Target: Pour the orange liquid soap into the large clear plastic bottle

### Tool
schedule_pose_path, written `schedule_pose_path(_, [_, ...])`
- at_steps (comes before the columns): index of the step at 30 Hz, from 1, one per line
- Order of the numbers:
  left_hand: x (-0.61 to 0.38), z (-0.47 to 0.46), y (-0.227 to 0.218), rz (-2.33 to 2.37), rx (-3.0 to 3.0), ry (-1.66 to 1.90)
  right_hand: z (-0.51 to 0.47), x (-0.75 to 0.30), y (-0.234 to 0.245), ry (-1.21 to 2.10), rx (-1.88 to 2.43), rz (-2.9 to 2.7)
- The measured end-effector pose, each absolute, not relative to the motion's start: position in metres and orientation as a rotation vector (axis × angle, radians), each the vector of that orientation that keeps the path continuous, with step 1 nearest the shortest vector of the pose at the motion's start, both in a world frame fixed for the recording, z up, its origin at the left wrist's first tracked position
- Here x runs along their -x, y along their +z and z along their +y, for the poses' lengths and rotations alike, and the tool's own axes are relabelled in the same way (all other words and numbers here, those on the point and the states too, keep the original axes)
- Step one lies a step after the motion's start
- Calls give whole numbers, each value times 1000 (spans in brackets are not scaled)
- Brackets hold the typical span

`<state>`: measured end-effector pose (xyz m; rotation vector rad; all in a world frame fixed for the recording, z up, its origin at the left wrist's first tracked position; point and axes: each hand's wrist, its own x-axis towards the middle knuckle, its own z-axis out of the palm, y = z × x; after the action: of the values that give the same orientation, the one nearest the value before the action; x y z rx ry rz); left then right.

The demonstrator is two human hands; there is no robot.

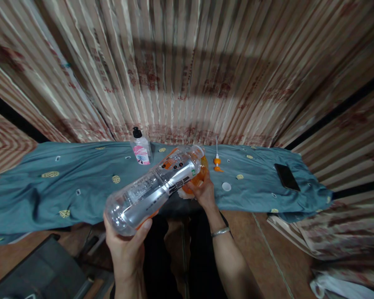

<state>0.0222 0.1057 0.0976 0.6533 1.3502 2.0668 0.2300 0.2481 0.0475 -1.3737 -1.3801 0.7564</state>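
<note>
While the worktop [93,182] is lying below, the left grip [125,245] is cupping the clear bottle [152,189] by its base, apparently supporting its tilt. The right grip [205,193] is holding the orange container [197,181] behind the bottle's neck; the pump [217,162] and cap [226,187] are lying aside.

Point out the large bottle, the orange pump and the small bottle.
Large bottle [154,189], head view: middle of its body.
Orange pump [217,161], head view: its collar.
Small bottle [141,153], head view: its label.
</note>
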Motion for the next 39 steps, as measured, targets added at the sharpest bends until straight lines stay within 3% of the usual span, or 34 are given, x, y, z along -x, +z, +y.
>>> schedule_pose_path(39, [-12, 96, 93, 1347, -487, 2060, 242, -231, 53, 854, 1313, -1349])
